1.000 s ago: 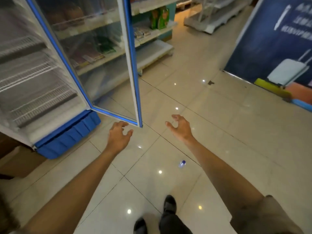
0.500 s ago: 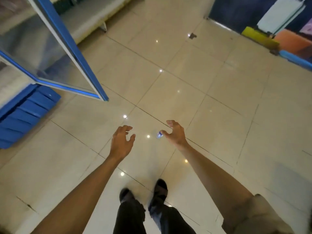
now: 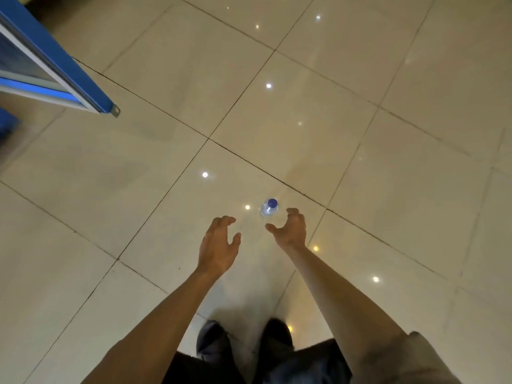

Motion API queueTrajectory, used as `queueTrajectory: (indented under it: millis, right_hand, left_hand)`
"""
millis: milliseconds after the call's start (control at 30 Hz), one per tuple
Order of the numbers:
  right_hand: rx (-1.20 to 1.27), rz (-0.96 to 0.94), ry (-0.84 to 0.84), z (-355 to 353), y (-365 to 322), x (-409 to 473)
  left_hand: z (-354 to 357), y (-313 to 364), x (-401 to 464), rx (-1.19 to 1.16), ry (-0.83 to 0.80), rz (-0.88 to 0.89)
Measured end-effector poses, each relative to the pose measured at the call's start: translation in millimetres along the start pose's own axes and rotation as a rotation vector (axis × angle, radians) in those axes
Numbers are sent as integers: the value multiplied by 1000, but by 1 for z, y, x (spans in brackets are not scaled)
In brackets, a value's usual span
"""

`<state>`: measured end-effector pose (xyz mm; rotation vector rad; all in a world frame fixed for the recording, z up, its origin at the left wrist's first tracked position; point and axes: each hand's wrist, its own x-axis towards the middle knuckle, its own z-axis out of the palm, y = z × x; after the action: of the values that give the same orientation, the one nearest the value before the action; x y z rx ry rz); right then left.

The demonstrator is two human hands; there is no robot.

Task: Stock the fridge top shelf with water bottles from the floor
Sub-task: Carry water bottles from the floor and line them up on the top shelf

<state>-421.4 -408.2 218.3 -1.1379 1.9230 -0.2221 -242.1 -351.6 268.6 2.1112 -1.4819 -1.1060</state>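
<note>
Bottle upright on floor, just beyond right hand; left hand beside; both spread, empty. Careless reach could topple it.

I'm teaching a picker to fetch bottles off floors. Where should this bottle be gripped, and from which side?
The bottle stands upright on the tiles, blue cap up, nothing beside it. Probably best to wrap the clear body just under the cap, coming down from above and the right, since the right hand already hovers nearest, fingers spread. The left hand holds nothing.
</note>
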Motion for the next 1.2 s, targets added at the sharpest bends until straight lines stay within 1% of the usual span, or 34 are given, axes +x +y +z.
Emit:
queueTrajectory:
  millis: [133,200,267,367,433,533,667,833,1033,1200]
  right_hand:
    - [21,15,45,62,52,76]
    - [39,-28,70,90,72,103]
    - [120,-95,138,112,85,122]
    - [269,-183,248,133,89,140]
    - [330,-200,302,137,87,146]
    - [337,-198,304,130,83,139]
    - [345,-229,292,101,64,106]
    - [346,-282,254,30,2,22]
    - [299,-393,188,-83,-115,-109]
    - [261,-486,142,-168,-231,-213]
  left_hand:
    - [74,-66,49,13,-10,4]
    - [103,-94,71,21,-5,14]
    - [123,-113,89,19,13,37]
    - [138,-122,110,-7,45,77]
    - [138,-119,116,-14,63,96]
    - [124,-107,116,-13,81,116]
    - [83,-82,101,18,112,137]
    - [-5,-18,44,40,160,123]
    - [-151,87,-54,80,226,191]
    - [-279,170,-126,77,319,181]
